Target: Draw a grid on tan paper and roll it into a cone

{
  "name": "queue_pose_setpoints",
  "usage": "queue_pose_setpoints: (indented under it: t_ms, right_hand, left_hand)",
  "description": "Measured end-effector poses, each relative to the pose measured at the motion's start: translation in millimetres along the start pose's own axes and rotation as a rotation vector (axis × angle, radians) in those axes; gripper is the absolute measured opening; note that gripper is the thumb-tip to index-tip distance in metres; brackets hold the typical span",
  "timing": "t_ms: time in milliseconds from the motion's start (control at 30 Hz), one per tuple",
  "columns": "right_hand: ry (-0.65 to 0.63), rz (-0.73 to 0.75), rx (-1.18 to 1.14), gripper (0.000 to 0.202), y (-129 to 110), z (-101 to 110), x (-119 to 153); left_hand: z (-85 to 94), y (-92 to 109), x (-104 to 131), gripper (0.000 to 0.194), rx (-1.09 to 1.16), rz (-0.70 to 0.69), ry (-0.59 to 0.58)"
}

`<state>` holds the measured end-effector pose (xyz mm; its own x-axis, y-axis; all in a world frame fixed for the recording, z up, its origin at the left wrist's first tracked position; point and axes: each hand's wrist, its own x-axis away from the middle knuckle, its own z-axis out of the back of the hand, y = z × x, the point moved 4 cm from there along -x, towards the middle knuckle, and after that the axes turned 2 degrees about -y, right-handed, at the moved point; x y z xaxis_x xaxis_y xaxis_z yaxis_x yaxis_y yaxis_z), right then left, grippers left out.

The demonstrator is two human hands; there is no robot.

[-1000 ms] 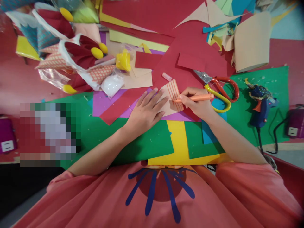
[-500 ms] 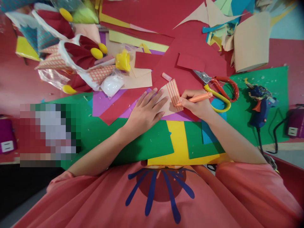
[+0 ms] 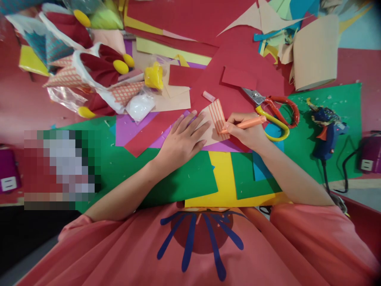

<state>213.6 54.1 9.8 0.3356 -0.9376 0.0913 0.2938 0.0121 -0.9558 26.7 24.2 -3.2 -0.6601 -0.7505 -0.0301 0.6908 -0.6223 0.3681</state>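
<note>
My right hand (image 3: pixel 245 129) is closed round an orange marker (image 3: pixel 253 121), its tip down on a small beige piece of paper (image 3: pixel 210 133). Orange stripes run along the right part of that paper. My left hand (image 3: pixel 186 137) lies flat with spread fingers, its fingertips over the paper's left part and the purple sheet beneath. A pale pink marker cap (image 3: pixel 208 96) rests just above the striped paper. Scissors (image 3: pixel 269 107) with red and yellow handles lie right beside my right hand, blades under a red paper piece (image 3: pixel 238 78).
Glued paper cones with yellow ovals (image 3: pixel 98 67) crowd the upper left, near a bag of white clay (image 3: pixel 141 105) and a yellow lump (image 3: pixel 154 75). A blue glue gun (image 3: pixel 327 139) with a cord lies right on green sheet. Paper scraps (image 3: pixel 276 18) and a beige roll (image 3: pixel 317 53) are upper right.
</note>
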Motion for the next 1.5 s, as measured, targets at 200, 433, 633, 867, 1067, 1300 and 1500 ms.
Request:
queue_pose_setpoints:
  t_ms: [200, 433, 633, 867, 1067, 1300, 1500]
  right_hand:
    - [-0.056, 0.029, 0.017, 0.027, -2.9, -0.6, -0.6]
    - [-0.079, 0.026, -0.003, 0.027, -3.4, -1.6, -0.4]
    - [-0.114, 0.004, 0.031, 0.026, -4.3, -1.4, 0.2]
    - [-0.136, -0.002, 0.008, 0.020, -2.3, -1.0, 0.0]
    - [-0.125, -0.006, -0.023, 0.022, -2.0, -1.6, -0.3]
    - [-0.007, -0.006, -0.081, 0.020, -0.1, 0.1, -1.0]
    - [-0.073, 0.013, -0.064, 0.023, -2.9, -1.2, -0.8]
  left_hand:
    - [-0.2, -0.4, 0.2, 0.048, 0.004, 0.004, -0.004]
    - [0.6, 0.4, -0.3, 0.047, 0.008, 0.005, 0.000]
    - [0.3, 0.5, -0.3, 0.048, 0.023, 0.015, -0.013]
    - [-0.2, 0.1, 0.1, 0.048, 0.020, 0.012, -0.001]
    - [-0.8, -0.5, 0.2, 0.047, 0.018, 0.010, 0.000]
    - [-0.5, -0.2, 0.2, 0.047, -0.002, 0.003, 0.005]
    - [-0.4, 0.1, 0.3, 0.047, -0.025, -0.008, 0.011]
